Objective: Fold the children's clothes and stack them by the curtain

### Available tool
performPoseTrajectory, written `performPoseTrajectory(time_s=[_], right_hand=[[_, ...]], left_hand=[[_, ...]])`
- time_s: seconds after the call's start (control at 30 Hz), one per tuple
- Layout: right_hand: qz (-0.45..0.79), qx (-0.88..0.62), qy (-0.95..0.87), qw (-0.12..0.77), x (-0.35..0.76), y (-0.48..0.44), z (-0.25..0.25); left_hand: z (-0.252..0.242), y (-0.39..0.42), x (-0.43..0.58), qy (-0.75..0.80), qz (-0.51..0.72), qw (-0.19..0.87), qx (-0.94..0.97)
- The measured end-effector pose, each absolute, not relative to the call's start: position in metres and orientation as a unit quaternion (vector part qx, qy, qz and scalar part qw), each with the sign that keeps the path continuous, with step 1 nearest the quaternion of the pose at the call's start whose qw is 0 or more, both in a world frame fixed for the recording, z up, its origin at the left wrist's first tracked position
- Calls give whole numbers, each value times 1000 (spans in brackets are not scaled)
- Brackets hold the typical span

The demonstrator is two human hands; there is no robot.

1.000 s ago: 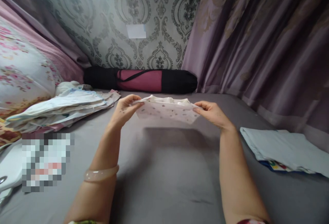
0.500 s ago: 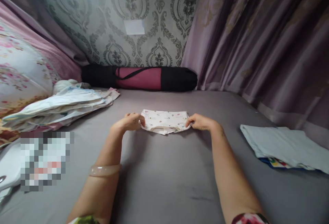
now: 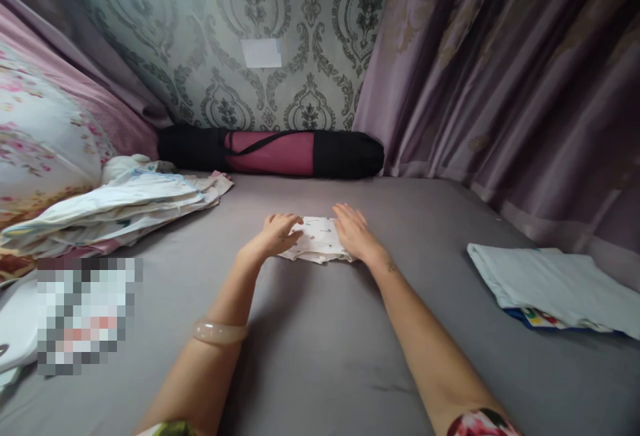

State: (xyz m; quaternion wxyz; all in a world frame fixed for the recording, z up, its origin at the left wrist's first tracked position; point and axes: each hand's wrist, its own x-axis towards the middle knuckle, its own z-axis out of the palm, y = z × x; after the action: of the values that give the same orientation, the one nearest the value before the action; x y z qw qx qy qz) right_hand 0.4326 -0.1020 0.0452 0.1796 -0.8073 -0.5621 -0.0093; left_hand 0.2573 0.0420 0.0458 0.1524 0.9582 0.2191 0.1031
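Observation:
A small white folded garment (image 3: pixel 320 237) with a scattered print lies on the grey sheet (image 3: pixel 330 329), its neckline edge towards me. My left hand (image 3: pixel 281 233) rests at the garment's left side with the fingers apart and covers that end. Over the right end, my right hand (image 3: pixel 354 231) lies flat with its fingers stretched out. Neither hand grips the cloth. A pale bangle (image 3: pixel 220 331) circles my left forearm.
At the left is a pile of light clothes (image 3: pixel 125 206) beside a floral pillow (image 3: pixel 45 136). A folded pale cloth (image 3: pixel 555 283) lies on the right. Along the patterned wall (image 3: pixel 310 23) stretches a black and maroon long bag (image 3: pixel 270 153). Curtains (image 3: pixel 450 69) hang at the right.
Both hands have let go of the garment's near corners. They have moved inward, and their fingers have opened over its two ends.

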Motion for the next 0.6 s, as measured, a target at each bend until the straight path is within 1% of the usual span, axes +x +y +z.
performPoseTrajectory(time_s=[0.1,0.23,0.37,0.6], right_hand=[[-12,-788,-598,145,412,-93,31],[2,-779,-613,128,405,-92,17],[42,-780,-614,118,408,-92,8],[62,-783,-608,114,410,-90,9]], left_hand=[[30,38,267,198,65,174,963],[16,38,271,212,3,182,960],[13,37,269,216,-6,205,955],[16,37,268,221,-6,230,948]])
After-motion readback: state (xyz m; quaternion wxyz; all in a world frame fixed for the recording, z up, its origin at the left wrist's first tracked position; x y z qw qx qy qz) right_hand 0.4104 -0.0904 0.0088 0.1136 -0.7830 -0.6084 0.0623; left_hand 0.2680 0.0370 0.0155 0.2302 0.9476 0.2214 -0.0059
